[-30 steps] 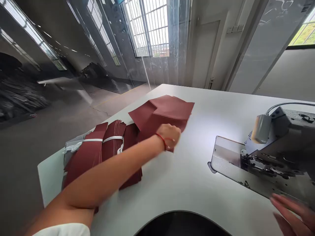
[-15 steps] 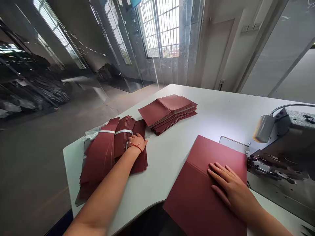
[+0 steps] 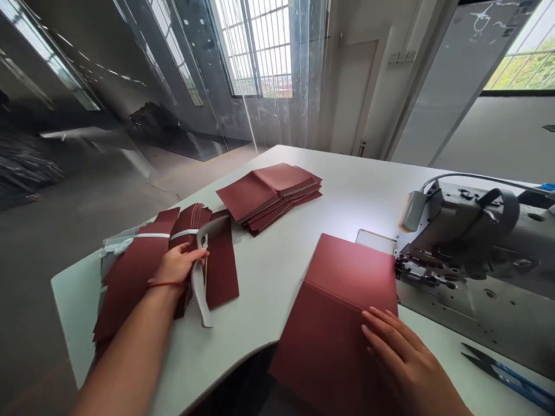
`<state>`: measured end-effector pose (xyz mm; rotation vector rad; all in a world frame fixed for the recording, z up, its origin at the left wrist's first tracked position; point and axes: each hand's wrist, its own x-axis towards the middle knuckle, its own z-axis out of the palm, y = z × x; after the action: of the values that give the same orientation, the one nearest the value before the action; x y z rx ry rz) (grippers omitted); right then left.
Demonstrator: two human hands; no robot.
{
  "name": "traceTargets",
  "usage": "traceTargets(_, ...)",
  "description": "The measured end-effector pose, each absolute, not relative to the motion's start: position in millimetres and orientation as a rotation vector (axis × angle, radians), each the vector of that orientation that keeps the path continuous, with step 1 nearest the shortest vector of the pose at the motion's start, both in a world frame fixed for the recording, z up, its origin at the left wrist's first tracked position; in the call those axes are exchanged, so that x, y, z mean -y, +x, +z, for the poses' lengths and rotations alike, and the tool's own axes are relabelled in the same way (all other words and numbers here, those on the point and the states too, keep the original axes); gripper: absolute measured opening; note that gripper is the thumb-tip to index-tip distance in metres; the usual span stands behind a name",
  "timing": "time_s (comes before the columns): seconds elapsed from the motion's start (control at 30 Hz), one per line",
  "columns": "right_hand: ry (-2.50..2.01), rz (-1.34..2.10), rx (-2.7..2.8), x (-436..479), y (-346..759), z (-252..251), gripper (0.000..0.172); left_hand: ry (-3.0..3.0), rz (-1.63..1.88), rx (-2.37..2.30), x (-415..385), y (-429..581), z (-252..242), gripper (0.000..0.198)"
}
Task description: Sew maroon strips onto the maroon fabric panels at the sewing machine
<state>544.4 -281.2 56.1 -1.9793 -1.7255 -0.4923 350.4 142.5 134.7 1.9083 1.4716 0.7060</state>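
Note:
My left hand [image 3: 180, 267] is closed, thumb and fingers pinching a pale grey curved strip [image 3: 199, 289] with a small shiny part near the thumb. Motion blurs it, so its exact kind is unclear. Beneath and beside that hand lie maroon sheet bundles [image 3: 145, 263] tied with white bands, and a loose maroon piece [image 3: 222, 263] to their right. My right hand [image 3: 403, 358] rests flat, fingers stretched out, on a large maroon panel [image 3: 329, 323] with a stitched seam across it. The panel's upper right edge meets the sewing machine [image 3: 459, 242] near its presser foot.
A stack of maroon folded panels [image 3: 275, 193] sits at the back of the white table [image 3: 355, 179]. Blue-handled scissors [image 3: 507, 372] lie at the right, in front of the machine. The table's curved front edge runs below the panel, and a clear plastic curtain hangs behind.
My left hand has lifted the grey strip from the bundles. My right hand has slid slightly down the panel. The view has turned right, bringing the scissors into sight.

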Motion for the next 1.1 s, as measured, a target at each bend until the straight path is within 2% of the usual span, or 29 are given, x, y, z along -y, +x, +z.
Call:
traceTargets(0.1, -1.889, -0.077, 1.383, 274.3, 521.3, 77.1, 0.020, 1.701, 0.774, -1.083, -66.3, 349.4, 141.6, 0.041)
traceTargets(0.17, -1.706, 0.205, 1.162, 257.8, 508.8, 92.0, 0.037, 1.631, 0.601, -0.840, 2.3, 362.9, 136.1, 0.038)
traceTargets(0.23, -1.500, 0.342, 0.981, 240.2, 503.2, 104.1, 0.057, 1.731, 0.347, -0.522, 65.9, 381.4, 125.2, 0.038)
traceTargets(0.27, -1.464, 0.351, 0.882, 234.3, 503.3, 108.3, 0.055, 1.789, 0.225, -0.362, 90.1, 390.3, 119.8, 0.039)
traceTargets(0.33, -1.491, 0.295, 0.696, 232.5, 506.8, 112.3, 0.035, 1.876, 0.053, -0.162, 116.9, 404.7, 113.6, 0.045)
traceTargets(0.4, -1.600, 0.210, 0.625, 243.3, 509.7, 111.0, 0.015, 1.921, 0.031, -0.099, 118.5, 415.3, 116.2, 0.064)
traceTargets(0.47, -1.698, 0.181, 0.757, 259.6, 506.3, 106.1, 0.014, 1.899, 0.100, -0.100, 109.5, 425.1, 124.7, 0.075)
traceTargets(0.5, -1.724, 0.201, 0.868, 267.1, 501.9, 103.0, 0.012, 1.859, 0.116, -0.107, 106.1, 430.3, 129.0, 0.067)
traceTargets(0.57, -1.723, 0.227, 1.023, 277.3, 490.0, 96.4, 0.006, 1.721, 0.034, -0.107, 107.1, 440.4, 133.5, 0.038)
traceTargets(0.63, -1.715, 0.197, 1.012, 281.6, 478.8, 89.5, 0.015, 1.541, -0.063, -0.139, 117.0, 447.6, 131.6, 0.022)
traceTargets(0.7, -1.731, 0.107, 0.928, 283.1, 472.0, 82.1, 0.018, 1.401, -0.088, -0.174, 128.8, 450.7, 126.7, 0.022)
traceTargets(0.83, -1.758, -0.029, 0.865, 287.9, 467.8, 68.4, 0.011, 1.300, -0.079, -0.164, 139.7, 451.2, 123.7, 0.030)
traceTargets(1.0, -1.780, -0.056, 0.882, 293.5, 467.3, 70.5, 0.007, 1.315, -0.089, -0.235, 141.9, 452.0, 130.5, 0.021)
traceTargets(1.1, -1.798, -0.131, 0.889, 294.7, 467.1, 77.2, 0.008, 1.320, -0.084, -0.211, 143.8, 449.8, 131.7, 0.025)
